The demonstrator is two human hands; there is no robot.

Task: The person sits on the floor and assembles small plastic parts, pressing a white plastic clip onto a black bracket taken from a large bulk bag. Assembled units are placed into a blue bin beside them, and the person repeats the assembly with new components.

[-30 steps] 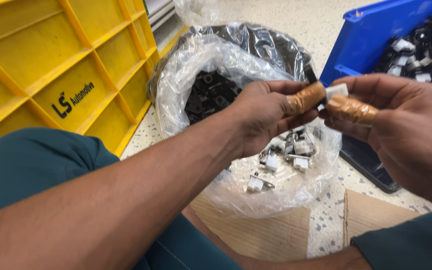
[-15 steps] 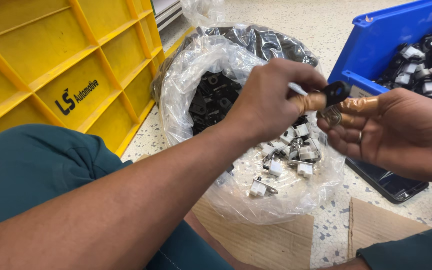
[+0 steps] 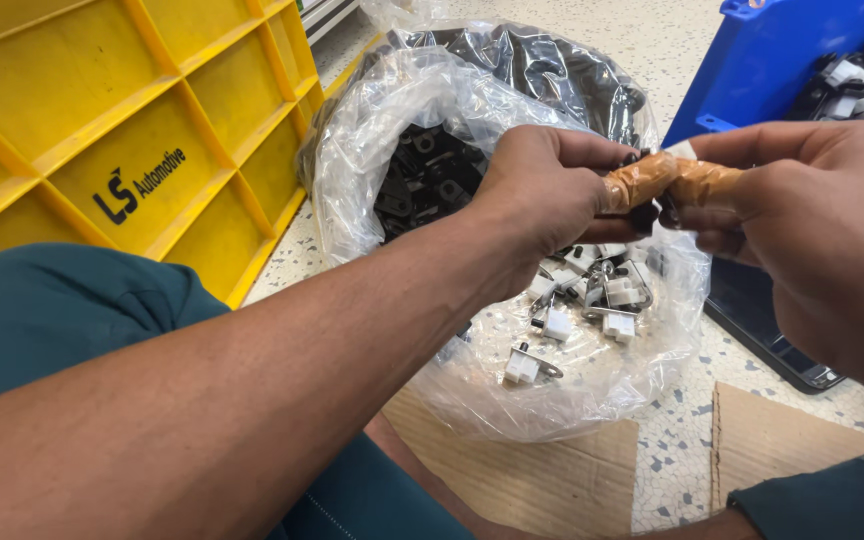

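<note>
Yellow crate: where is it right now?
In the head view the yellow crate fills the upper left, standing on the speckled floor just left of the clear plastic bag of small parts, beyond the left hand.

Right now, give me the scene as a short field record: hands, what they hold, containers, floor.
left hand: thumb wrapped in brown tape, pinching a small dark part
right hand: thumb also taped, meets the left over the bag
small dark part: between the fingertips of both hands, mostly hidden
clear plastic bag: open, below the hands; black parts at the back, white-and-metal parts in front
yellow crate: at left, divided into compartments
blue bin: at upper right, holds mixed parts
floor: speckled, with cardboard sheet under the bag
</note>
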